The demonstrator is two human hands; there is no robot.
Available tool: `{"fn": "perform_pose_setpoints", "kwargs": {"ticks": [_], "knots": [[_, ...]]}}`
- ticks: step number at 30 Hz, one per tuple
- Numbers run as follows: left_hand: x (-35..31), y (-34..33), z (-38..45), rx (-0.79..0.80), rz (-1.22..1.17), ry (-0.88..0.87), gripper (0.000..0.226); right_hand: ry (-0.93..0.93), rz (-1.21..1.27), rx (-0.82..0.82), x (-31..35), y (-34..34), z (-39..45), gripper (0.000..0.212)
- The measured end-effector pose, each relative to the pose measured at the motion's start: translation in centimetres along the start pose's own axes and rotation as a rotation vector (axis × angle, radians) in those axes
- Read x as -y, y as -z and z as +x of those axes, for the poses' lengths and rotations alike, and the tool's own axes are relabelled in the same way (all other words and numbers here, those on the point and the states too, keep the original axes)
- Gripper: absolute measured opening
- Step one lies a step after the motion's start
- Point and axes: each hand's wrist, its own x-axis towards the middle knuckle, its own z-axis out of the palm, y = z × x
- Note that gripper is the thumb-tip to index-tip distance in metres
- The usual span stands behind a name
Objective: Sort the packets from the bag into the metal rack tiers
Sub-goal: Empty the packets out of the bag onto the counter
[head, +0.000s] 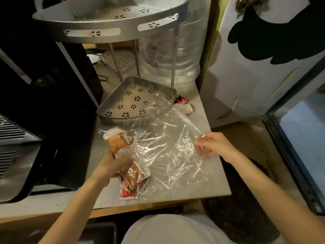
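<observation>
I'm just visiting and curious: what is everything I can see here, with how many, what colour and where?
Rack tiers: two, silver; upper at top, lower on the counter.
Bag: one, clear, spread on the counter.
Orange packets: at least two, under the left hand.
Red packets: two, one at the counter's near edge, one beside the lower tier.
Water jug: one, clear, behind the rack.
Counter: one, grey.
Black appliance: one, left.
Left hand: grips packets.
Right hand: fingers pinch the bag.
</observation>
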Motion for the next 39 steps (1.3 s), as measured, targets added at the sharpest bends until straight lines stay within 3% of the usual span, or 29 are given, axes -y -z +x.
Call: {"fn": "perform_pose_setpoints", "kwargs": {"ticks": [4, 7, 10, 15, 18, 22, 27, 34, 39], "knots": [[0.6, -0.4, -0.7, -0.044, 0.055, -0.035, 0.03, 0.059, -0.109, -0.048, -0.5, -0.3, -0.2, 0.015], [0.4, -0.7, -1.0, -0.114, 0.088, -0.083, 0.055, 0.074, -0.149, -0.033, -0.4, -0.6, -0.2, 0.037], [0.3, -0.9, -1.4, -0.201, -0.004, -0.152, 0.062, 0.079, -0.133, -0.058, -0.1, -1.0, 0.5, 0.052], [0.8, -0.5, -0.9, -0.265, -0.202, -0.019, 0.066, 0.156, -0.172, -0.147, 2.1, -2.6, 1.5, 0.062], [0.8, -0.4, -0.8, -0.231, -0.295, -0.003, 0.053, 0.215, -0.17, -0.162, 3.5, -3.8, 2.2, 0.066], [1.0, -0.6, -0.5, -0.314, -0.271, -0.029, 0.037, 0.241, -0.136, -0.212, 4.5, -5.0, 3.0, 0.055], [1.2, -1.0, -0.3, -0.406, -0.252, -0.09, 0.039, 0.214, -0.214, -0.253, 4.7, -4.4, 3.3, 0.039], [0.1, -0.5, 0.1, -0.515, -0.026, -0.25, 0.031, 0.092, -0.123, -0.036, 5.5, -1.9, 0.6, 0.008], [-1.0, 0.2, 1.7, -0.466, 0.017, -0.255, 0.041, -0.028, -0.085, 0.093, 4.6, -1.1, -0.4, 0.009]]}}
